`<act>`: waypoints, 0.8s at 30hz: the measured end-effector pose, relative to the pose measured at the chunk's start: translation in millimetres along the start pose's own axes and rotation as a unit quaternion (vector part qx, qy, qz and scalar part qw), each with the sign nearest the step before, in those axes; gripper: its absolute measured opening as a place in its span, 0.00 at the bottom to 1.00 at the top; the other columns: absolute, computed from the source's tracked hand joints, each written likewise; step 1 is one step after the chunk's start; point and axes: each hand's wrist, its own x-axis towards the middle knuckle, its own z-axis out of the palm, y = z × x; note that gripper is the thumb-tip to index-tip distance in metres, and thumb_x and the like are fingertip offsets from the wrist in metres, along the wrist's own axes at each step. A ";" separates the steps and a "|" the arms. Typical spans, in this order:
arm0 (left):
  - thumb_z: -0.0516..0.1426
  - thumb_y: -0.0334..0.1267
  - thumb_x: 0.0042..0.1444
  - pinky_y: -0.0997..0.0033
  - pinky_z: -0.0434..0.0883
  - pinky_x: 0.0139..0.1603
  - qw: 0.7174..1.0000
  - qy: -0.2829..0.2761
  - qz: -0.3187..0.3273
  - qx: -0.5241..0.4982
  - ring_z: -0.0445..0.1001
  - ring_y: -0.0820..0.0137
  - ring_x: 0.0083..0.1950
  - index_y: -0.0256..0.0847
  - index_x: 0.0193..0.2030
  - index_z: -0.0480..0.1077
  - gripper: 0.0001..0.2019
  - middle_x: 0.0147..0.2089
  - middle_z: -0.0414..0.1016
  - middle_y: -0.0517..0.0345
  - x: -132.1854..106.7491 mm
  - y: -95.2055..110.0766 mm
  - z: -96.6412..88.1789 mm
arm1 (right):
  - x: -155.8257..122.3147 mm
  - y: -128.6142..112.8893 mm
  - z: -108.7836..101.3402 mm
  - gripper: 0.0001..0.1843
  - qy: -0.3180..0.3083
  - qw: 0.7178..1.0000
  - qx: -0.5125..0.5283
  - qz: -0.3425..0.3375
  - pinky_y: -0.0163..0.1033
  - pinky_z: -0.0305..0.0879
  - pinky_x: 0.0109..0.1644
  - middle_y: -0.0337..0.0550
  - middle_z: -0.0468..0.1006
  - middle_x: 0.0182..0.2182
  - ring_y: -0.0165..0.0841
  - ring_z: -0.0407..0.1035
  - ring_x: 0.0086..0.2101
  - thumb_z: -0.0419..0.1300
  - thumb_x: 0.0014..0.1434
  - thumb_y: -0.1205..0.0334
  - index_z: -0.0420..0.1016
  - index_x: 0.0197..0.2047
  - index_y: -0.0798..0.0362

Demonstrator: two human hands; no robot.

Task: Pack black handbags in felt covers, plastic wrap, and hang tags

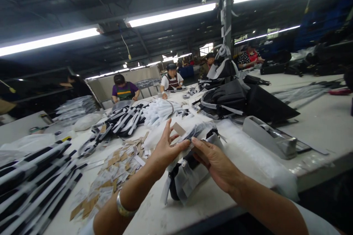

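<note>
Near the table's front edge, my left hand (165, 148) and my right hand (216, 159) meet with thumb tips almost touching. Both pinch a small clear plastic bag (194, 131) that has something dark in it. A brown card piece (179, 129) sticks up by my left fingers, whose index finger points upward. Below my hands a black bundle wrapped in whitish translucent sheet (190, 176) lies on the white table (154, 211). My fingers hide part of the bag and of the bundle.
Small plastic packets and brown cards (110, 176) lie left. Wrapped black-and-white strips (30, 180) fill the far left. A grey tape dispenser (267, 137), plastic wrap (248, 150) and black bags (239, 99) are right. White wrapped pieces (158, 112) lie ahead; co-workers sit beyond.
</note>
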 end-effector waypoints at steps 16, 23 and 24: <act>0.66 0.44 0.54 0.65 0.69 0.57 0.998 -0.036 0.040 0.023 0.74 0.59 0.57 0.38 0.53 0.74 0.22 0.54 0.78 0.50 -5.4 2.8 3.8 | -5.4 11.5 -17.0 0.15 -0.058 0.996 0.068 -0.026 0.38 0.66 0.59 0.44 0.80 0.46 0.34 0.72 0.49 0.70 0.56 0.58 0.82 0.46 0.52; 0.65 0.40 0.54 0.65 0.70 0.56 0.988 0.011 0.099 0.117 0.76 0.60 0.52 0.39 0.52 0.75 0.18 0.48 0.79 0.53 -12.9 -6.8 13.1 | -2.3 34.2 4.5 0.15 0.021 0.991 0.075 -0.108 0.41 0.68 0.52 0.43 0.81 0.43 0.37 0.73 0.45 0.70 0.55 0.51 0.80 0.42 0.50; 0.64 0.39 0.54 0.65 0.70 0.56 0.987 0.015 0.103 0.120 0.76 0.60 0.52 0.39 0.52 0.74 0.18 0.48 0.79 0.53 -14.1 -9.3 14.9 | -0.9 38.3 5.4 0.15 0.031 0.990 0.073 -0.118 0.41 0.69 0.51 0.42 0.81 0.43 0.37 0.73 0.45 0.69 0.56 0.50 0.80 0.43 0.49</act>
